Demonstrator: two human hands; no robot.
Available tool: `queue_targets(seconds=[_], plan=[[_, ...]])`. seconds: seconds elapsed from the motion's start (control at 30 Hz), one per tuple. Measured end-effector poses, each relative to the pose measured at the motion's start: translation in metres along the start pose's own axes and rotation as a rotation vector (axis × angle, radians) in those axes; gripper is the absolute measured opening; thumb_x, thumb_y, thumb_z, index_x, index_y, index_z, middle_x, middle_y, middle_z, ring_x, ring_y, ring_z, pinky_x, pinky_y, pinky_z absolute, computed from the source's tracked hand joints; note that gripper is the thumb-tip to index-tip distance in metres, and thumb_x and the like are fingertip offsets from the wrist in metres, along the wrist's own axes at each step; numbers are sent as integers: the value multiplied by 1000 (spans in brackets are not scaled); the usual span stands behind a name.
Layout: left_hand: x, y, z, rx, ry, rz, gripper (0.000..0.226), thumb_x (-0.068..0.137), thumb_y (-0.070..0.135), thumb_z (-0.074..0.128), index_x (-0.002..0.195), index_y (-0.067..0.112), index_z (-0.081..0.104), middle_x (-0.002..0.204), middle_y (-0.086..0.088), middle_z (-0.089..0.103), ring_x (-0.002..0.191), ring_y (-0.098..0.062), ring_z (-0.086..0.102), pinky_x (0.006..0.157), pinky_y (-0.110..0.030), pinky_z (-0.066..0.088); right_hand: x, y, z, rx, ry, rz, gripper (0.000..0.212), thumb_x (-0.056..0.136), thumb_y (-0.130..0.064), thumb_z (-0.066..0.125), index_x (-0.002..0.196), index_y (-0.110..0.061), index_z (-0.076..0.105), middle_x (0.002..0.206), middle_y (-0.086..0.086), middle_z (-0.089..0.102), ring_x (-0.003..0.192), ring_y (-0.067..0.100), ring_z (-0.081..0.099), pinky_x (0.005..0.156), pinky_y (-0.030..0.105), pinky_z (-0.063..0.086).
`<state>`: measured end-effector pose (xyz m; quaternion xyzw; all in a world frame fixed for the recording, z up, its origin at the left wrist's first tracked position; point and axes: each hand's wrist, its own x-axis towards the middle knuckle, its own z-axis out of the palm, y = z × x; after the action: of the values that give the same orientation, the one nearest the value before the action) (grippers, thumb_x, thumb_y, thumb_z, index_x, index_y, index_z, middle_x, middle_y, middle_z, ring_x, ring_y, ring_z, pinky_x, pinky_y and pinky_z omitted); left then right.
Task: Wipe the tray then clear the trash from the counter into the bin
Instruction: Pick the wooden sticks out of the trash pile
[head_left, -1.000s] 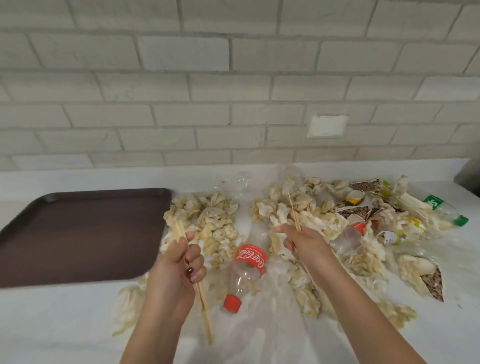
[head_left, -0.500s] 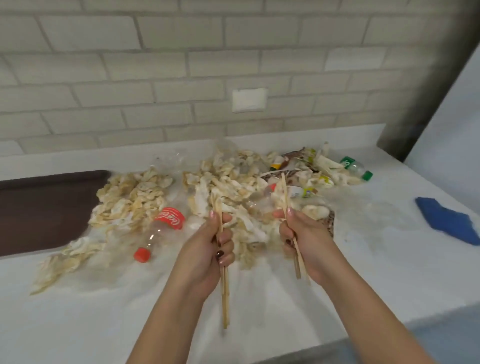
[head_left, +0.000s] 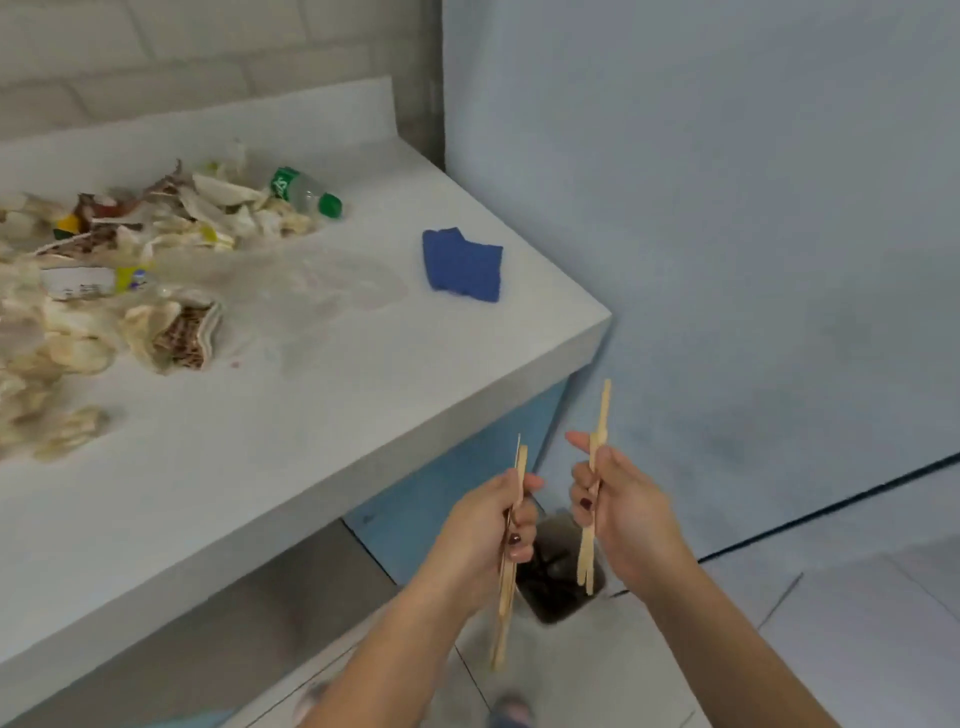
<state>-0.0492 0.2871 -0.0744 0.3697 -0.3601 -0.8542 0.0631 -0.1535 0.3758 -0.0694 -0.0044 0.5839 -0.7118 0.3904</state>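
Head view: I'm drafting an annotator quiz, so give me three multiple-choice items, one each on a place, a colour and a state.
1. Where does the bin stand?
A) on a tray
B) on the floor by the counter corner
C) on a shelf

2. What colour is the folded cloth on the counter?
A) blue
B) red
C) yellow

3. What do the left hand and right hand hold?
A) nothing
B) a bottle each
C) wooden sticks each

Key:
1 B, it shows on the tiles below and between the hands.
2 A, the cloth is plainly blue.
3 C, the fingers of both hands curl round sticks.
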Motion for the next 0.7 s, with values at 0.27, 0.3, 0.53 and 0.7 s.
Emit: queue_targets(seconds=[0.27, 0.3, 0.53, 0.7], plan=[[172, -125, 4, 72, 345, -11, 22, 104, 12, 28, 97, 9, 50, 59, -1, 34, 43, -7, 32, 38, -17, 26, 96, 112, -132, -106, 390, 31, 25, 100, -6, 38, 109, -9, 61, 67, 4, 47, 61, 15, 44, 60, 23, 41], [192, -138, -1, 101, 364, -4, 22, 103, 11, 29, 98, 9, 50, 60, -2, 34, 46, -9, 32, 39, -17, 28, 111, 129, -143, -134, 417, 46, 24, 99, -6, 39, 107, -10, 61, 69, 4, 49, 64, 16, 46, 63, 24, 41], [324, -233, -50, 379, 347, 57, 21, 102, 11, 33, 90, 16, 49, 63, -3, 40, 56, -13, 38, 54, -23, 36, 212, 257, -208, -288, 538, 150, 21, 101, -15, 38, 88, -16, 56, 80, 6, 59, 72, 18, 54, 64, 27, 41], [399, -305, -99, 629, 286, 62, 21, 101, 21, 36, 89, 25, 53, 82, 3, 60, 81, -17, 58, 86, -39, 48, 262, 336, -241, -376, 477, 198, 19, 100, -13, 40, 100, -21, 57, 98, 5, 62, 96, 24, 59, 84, 32, 44]])
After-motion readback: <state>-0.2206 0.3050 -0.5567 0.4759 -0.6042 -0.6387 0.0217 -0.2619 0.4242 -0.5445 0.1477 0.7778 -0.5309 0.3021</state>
